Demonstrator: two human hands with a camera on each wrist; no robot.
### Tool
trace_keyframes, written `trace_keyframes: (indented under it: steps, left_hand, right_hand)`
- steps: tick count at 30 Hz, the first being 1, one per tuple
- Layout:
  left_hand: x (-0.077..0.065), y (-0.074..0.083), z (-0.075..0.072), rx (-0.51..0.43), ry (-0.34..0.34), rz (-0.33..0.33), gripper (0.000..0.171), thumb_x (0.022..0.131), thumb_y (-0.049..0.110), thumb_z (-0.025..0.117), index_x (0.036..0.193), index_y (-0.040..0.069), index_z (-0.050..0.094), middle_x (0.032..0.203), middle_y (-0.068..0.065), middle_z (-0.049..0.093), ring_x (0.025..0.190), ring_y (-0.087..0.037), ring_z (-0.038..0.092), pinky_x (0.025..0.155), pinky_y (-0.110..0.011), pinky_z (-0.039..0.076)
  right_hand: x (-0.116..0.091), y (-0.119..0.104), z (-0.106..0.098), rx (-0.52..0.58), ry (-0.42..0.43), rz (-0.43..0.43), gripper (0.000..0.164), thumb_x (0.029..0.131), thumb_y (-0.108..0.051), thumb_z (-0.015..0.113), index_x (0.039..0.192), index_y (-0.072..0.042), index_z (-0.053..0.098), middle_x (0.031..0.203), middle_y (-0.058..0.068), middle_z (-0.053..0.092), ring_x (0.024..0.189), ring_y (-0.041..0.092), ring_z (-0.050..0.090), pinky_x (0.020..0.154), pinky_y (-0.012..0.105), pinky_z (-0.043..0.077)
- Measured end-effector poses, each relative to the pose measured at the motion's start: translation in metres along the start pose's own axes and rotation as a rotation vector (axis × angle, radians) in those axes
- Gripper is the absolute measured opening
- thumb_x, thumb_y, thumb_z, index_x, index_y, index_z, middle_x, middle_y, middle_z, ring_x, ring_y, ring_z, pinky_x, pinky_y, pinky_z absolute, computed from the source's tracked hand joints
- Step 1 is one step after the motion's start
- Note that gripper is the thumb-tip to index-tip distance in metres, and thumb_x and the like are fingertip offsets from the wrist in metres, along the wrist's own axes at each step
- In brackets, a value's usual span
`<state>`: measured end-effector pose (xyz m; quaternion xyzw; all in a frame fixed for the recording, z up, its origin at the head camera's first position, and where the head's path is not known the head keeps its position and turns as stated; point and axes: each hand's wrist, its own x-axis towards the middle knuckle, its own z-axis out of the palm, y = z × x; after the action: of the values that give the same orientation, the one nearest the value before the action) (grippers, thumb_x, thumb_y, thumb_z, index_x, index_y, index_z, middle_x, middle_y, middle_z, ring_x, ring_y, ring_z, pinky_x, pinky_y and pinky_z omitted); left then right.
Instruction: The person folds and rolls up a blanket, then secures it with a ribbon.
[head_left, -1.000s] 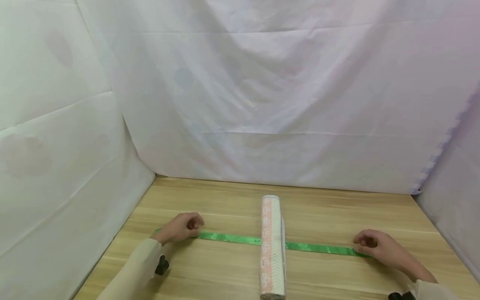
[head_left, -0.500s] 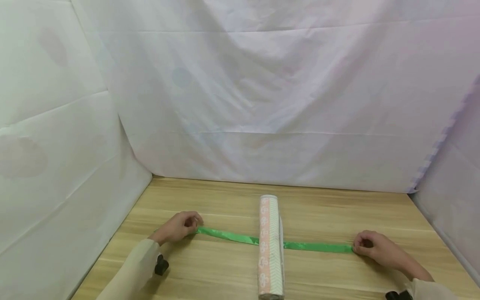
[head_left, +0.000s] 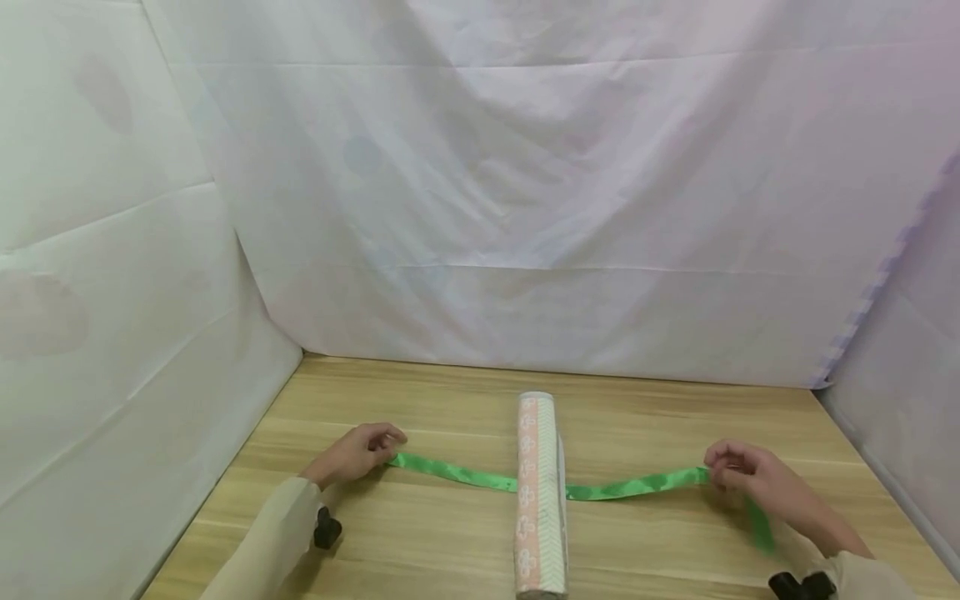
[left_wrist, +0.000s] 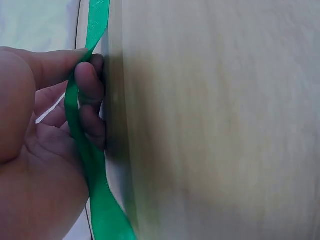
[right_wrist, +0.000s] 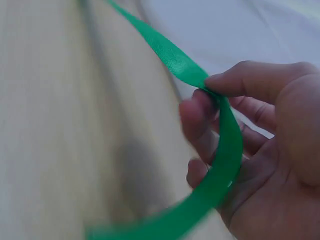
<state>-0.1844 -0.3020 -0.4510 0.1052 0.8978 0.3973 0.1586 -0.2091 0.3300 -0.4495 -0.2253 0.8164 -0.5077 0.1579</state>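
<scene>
A green satin ribbon (head_left: 637, 486) runs crosswise beneath a patterned roll (head_left: 537, 492), which looks like rolled cloth or paper in peach and white. My left hand (head_left: 357, 452) pinches the ribbon between thumb and fingertips on the left side; in the left wrist view its tail passes down across the palm. On the right, my right hand (head_left: 765, 483) pinches the other side of the ribbon, lifted off the table. The ribbon's free end hangs below that hand and curves past the palm in the right wrist view. Under the roll, the ribbon's middle is hidden.
The wood-grain table (head_left: 435, 550) carries the roll lengthwise near its middle. Pale cloth (head_left: 480, 208) hangs behind the table, with similar sheets along the left and right sides. Dark wrist-worn devices (head_left: 327, 529) show beneath the sleeves.
Both sides of the ribbon have come up off the table, the left first. My right hand has risen slightly, and the ribbon's right end now dangles from it. The roll stays in place.
</scene>
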Motion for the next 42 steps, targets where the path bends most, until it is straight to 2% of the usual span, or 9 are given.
trace_keyframes:
  steps: [3,7,13,21,28,33,39,42]
  left_hand:
    - [0.001,-0.002,0.0,-0.026,-0.002,-0.029,0.022,0.099,0.007,0.056,0.12,0.007,0.064,0.102,-0.005,0.061,0.09,-0.016,0.055,0.074,-0.024,0.047]
    - [0.002,-0.003,0.001,-0.042,0.009,-0.054,0.022,0.1,0.008,0.056,0.12,0.007,0.064,0.102,-0.004,0.06,0.091,-0.017,0.054,0.075,-0.026,0.047]
    - [0.002,-0.002,0.003,-0.043,0.017,-0.055,0.022,0.1,0.009,0.056,0.12,0.007,0.065,0.102,-0.003,0.06,0.092,-0.018,0.054,0.075,-0.026,0.047]
    - [0.002,-0.003,0.003,-0.039,0.029,-0.047,0.022,0.099,0.007,0.055,0.118,0.006,0.065,0.099,-0.003,0.06,0.09,-0.017,0.053,0.074,-0.025,0.046]
    - [0.002,-0.004,0.003,-0.073,0.027,-0.048,0.021,0.099,0.007,0.055,0.118,0.005,0.064,0.098,-0.003,0.059,0.088,-0.018,0.052,0.071,-0.024,0.045]
    - [0.002,-0.005,0.004,-0.073,0.025,-0.048,0.02,0.099,0.008,0.057,0.118,0.005,0.065,0.097,-0.003,0.058,0.087,-0.018,0.051,0.071,-0.025,0.045]
    - [0.002,-0.004,0.004,-0.078,0.03,-0.061,0.02,0.099,0.008,0.057,0.117,0.006,0.065,0.097,-0.003,0.058,0.088,-0.018,0.052,0.072,-0.026,0.045]
    - [0.0,-0.001,0.004,-0.087,0.032,-0.07,0.02,0.099,0.008,0.057,0.117,0.005,0.065,0.097,-0.003,0.058,0.088,-0.018,0.052,0.072,-0.026,0.045]
  right_hand:
    - [0.003,-0.016,-0.001,0.074,0.019,-0.036,0.017,0.102,-0.003,0.051,0.113,0.01,0.051,0.092,0.004,0.063,0.075,0.016,0.06,0.062,0.034,0.051]
    - [0.01,-0.038,0.001,0.119,0.028,-0.042,0.016,0.103,-0.006,0.05,0.116,0.002,0.052,0.091,0.0,0.061,0.073,0.019,0.055,0.063,0.037,0.048]
    - [0.019,-0.065,0.006,0.138,0.017,-0.081,0.017,0.104,-0.005,0.047,0.118,0.004,0.051,0.083,0.002,0.058,0.071,0.024,0.052,0.06,0.039,0.044]
    - [0.031,-0.093,0.016,0.248,-0.01,-0.164,0.017,0.103,0.001,0.045,0.119,-0.001,0.053,0.083,0.002,0.055,0.07,0.025,0.046,0.057,0.04,0.04]
    - [0.04,-0.116,0.026,0.24,0.013,-0.153,0.016,0.103,-0.004,0.049,0.119,0.0,0.053,0.083,0.0,0.055,0.071,0.023,0.048,0.06,0.038,0.042]
    - [0.049,-0.133,0.036,0.229,0.018,-0.216,0.016,0.102,-0.002,0.05,0.118,0.0,0.053,0.083,0.001,0.055,0.07,0.022,0.048,0.06,0.036,0.044]
    - [0.071,-0.154,0.057,0.235,-0.056,-0.357,0.019,0.101,0.004,0.048,0.117,-0.001,0.056,0.085,0.003,0.057,0.069,0.02,0.05,0.061,0.033,0.048]
    - [0.082,-0.164,0.074,0.26,-0.107,-0.357,0.017,0.101,0.001,0.051,0.117,0.0,0.056,0.09,0.001,0.059,0.071,0.014,0.053,0.062,0.031,0.05]
